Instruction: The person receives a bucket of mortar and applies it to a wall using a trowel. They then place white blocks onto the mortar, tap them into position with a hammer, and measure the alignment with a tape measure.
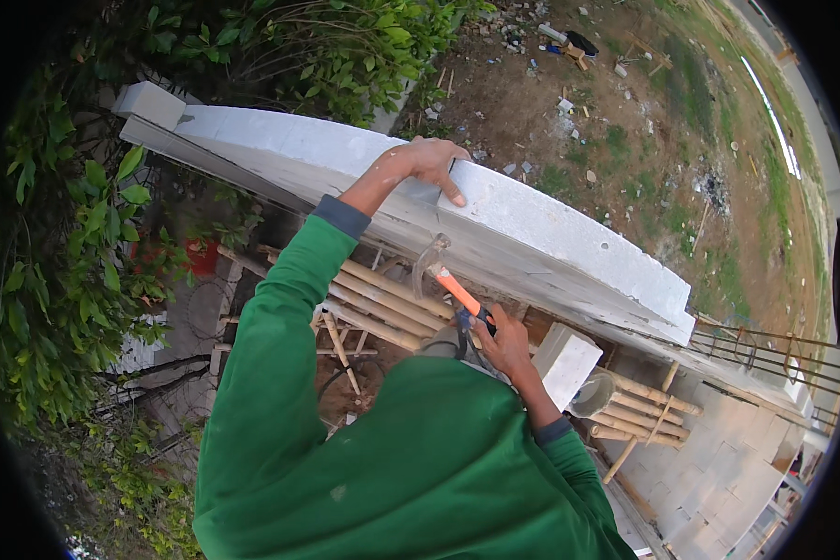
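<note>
My left hand (431, 165) grips the top of a white block (551, 224) near its end, the fingers bent over the far edge and the thumb lying on the top face. This block tops a wall, beside another pale block (280, 135) on its left. Below the wall's top, on my side, my right hand (504, 343) is closed around the black grip of a claw hammer (457, 291). Its handle is orange and its metal head points up and left, apart from the block as far as I can see.
Bamboo poles (383, 303) form a scaffold along my side of the wall. A loose white block (567, 362) and a bucket (592, 394) rest to my right. Leafy branches (112, 233) crowd the left. Beyond the wall lies littered ground (644, 140); steel bars (765, 355) stick out at right.
</note>
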Tool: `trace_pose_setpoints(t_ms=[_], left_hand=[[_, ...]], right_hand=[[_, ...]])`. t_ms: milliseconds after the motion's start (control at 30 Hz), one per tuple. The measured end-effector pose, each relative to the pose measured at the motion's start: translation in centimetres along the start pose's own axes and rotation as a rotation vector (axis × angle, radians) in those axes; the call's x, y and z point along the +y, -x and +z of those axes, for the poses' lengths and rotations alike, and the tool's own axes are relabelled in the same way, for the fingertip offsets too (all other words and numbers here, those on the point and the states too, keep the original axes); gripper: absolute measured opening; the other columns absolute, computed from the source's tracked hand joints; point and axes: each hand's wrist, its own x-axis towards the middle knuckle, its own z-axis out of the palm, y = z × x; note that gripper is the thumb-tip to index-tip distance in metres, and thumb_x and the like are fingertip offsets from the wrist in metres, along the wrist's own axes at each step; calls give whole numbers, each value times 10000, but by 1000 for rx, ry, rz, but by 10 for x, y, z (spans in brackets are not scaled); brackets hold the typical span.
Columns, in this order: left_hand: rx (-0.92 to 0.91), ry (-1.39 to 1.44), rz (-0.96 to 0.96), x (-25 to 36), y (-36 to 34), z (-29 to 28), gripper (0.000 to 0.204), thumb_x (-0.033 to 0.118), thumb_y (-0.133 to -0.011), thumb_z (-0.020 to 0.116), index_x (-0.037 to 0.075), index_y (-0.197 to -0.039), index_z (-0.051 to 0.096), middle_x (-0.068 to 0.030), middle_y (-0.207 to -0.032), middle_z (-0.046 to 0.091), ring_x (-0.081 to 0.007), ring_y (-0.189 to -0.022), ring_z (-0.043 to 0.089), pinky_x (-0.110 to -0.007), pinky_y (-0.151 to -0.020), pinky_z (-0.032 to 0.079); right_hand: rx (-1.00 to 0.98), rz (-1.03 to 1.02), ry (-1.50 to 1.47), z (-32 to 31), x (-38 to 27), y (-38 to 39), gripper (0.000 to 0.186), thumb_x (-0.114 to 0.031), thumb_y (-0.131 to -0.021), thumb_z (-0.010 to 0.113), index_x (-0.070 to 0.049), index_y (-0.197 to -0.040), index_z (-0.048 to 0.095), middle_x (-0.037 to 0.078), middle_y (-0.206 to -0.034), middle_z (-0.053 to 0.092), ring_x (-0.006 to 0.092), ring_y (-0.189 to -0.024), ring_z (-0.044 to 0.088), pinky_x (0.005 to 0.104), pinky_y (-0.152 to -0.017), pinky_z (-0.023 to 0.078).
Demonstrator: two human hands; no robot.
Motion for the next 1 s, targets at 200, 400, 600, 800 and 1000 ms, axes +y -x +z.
trace_pose_setpoints(t_ms=[200, 400, 600, 800, 1000], left_hand=[[52, -14, 27, -2, 1, 0, 955, 487, -559, 1004, 88, -1375, 709, -200, -1237, 769, -376, -1184, 721, -449, -1016, 551], [32, 37, 11, -3, -1, 2, 953, 486, -548, 1006, 85, -1362, 716, -202, -1212, 776, -382, -1170, 727, -453, -1020, 548], [51, -19, 27, 0, -2, 0, 957, 506, -540, 1006, 84, -1350, 724, -200, -1217, 777, -384, -1175, 725, -463, -1012, 551], [63, -53, 14, 4, 3, -2, 946, 500, -531, 1006, 83, -1337, 734, -201, -1211, 780, -390, -1169, 728, -458, -1003, 556], [48, -27, 18, 0, -3, -1, 1016, 534, -503, 1009, 83, -1367, 721, -211, -1218, 776, -401, -1173, 725, -472, -1019, 550]], right_hand=[[-323, -140, 377, 33, 0, -61, 450, -442, -1030, 599, -28, -1199, 649, 235, -981, 767, 434, -882, 750, 538, -779, 589], [-152, 41, 321, 31, 19, -105, 450, -445, -1031, 599, -20, -1174, 643, 238, -1043, 764, 444, -928, 745, 536, -850, 593], [-178, -54, 390, 34, 19, -87, 478, -470, -1048, 573, -32, -1209, 676, 215, -1010, 777, 424, -936, 756, 528, -850, 598], [-213, -130, 359, 8, 30, -99, 469, -474, -1046, 580, -49, -1219, 675, 212, -972, 775, 417, -910, 756, 526, -835, 597], [-172, 51, 207, 9, 24, -83, 477, -469, -1048, 578, -8, -1134, 664, 241, -856, 742, 457, -868, 726, 549, -809, 559]])
